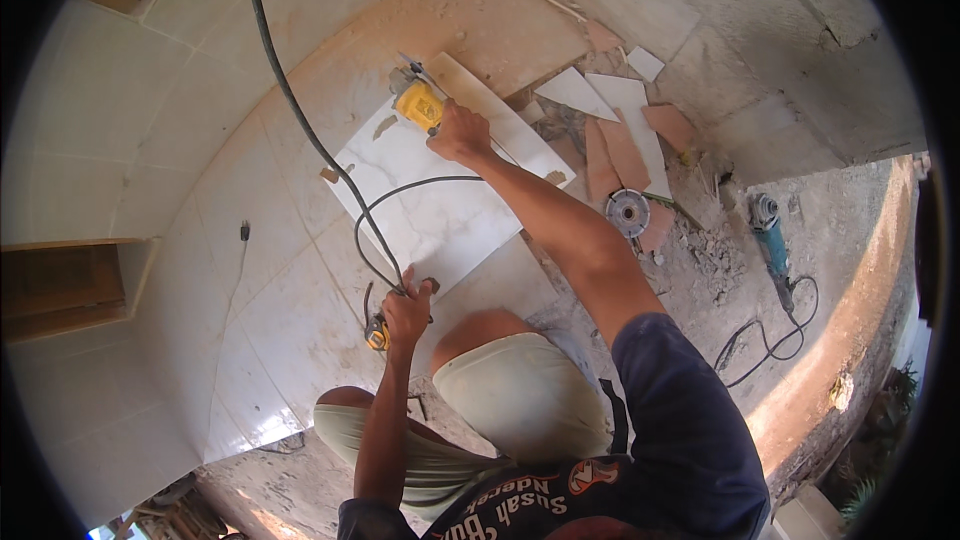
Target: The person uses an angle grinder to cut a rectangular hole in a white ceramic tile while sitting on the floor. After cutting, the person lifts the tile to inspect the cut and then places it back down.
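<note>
My right hand (462, 134) is wrapped round the rear of a yellow tile cutter (418, 106), which rests at the far part of a white marbled tile (420, 225). A dark line crosses the tile beside the cutter, setting off a long strip (500, 115). Nearer to me, my left hand (406, 310) is closed on a black power cord (300, 105). The cord runs up to the far left, and a loop of it passes under my right forearm. Just left of that hand lies a yellow and black tape measure (376, 332). The cutter's blade edge is hard to make out.
Broken white and reddish tile pieces (625, 145) lie to the right, with a round cutting disc (628, 212) among them. Farther right, a teal angle grinder (770, 240) rests on rubble, its cord coiled. A small black plug (245, 230) lies on the left with a thin cable.
</note>
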Demonstrator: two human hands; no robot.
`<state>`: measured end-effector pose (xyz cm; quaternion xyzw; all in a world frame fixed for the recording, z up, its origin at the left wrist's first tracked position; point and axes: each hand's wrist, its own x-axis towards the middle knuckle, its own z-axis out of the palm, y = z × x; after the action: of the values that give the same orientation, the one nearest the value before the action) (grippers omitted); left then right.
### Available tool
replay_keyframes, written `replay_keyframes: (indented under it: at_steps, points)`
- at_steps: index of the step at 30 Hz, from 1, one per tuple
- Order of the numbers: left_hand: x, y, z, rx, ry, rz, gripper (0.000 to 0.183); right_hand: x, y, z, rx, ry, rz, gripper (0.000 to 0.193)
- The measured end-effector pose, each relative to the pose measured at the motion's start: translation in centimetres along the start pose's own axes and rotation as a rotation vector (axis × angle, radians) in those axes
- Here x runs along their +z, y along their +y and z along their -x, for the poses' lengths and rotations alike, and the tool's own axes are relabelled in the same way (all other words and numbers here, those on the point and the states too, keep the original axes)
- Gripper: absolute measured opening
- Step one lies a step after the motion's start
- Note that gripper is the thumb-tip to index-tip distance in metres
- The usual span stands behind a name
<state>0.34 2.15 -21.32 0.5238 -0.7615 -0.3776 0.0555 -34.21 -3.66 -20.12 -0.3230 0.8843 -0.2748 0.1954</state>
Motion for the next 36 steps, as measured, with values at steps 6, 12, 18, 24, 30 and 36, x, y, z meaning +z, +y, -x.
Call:
replay_keyframes:
  at_steps: [6, 12, 18, 24, 30, 36]
  points:
    - [-0.2, -0.3, -0.2, 0.036, 0.001, 0.037, 0.053, 0.8, -0.4, -0.2, -0.018, 0.029, -0.009, 0.054]
    - [-0.3, 0.0, 0.1, 0.019, 0.014, -0.020, 0.051, 0.5, -0.7, -0.9, 0.048, -0.009, -0.025, 0.053]
    - [-0.1, 0.2, -0.2, -0.004, -0.015, 0.007, 0.053, 1.4, -0.4, -1.9, 0.064, -0.007, 0.004, 0.057]
    - [-0.3, -0.1, -0.1, -0.004, -0.017, -0.017, 0.055, 1.4, -1.1, -1.7, 0.044, -0.006, -0.009, 0.055]
    - [-0.3, 0.0, -0.1, 0.014, -0.029, -0.021, 0.054, 1.2, -0.8, -1.7, 0.033, 0.026, -0.015, 0.053]
    - [-0.2, -0.1, -0.1, 0.022, -0.018, -0.013, 0.053, 1.4, -0.7, -2.1, 0.053, -0.028, -0.012, 0.060]
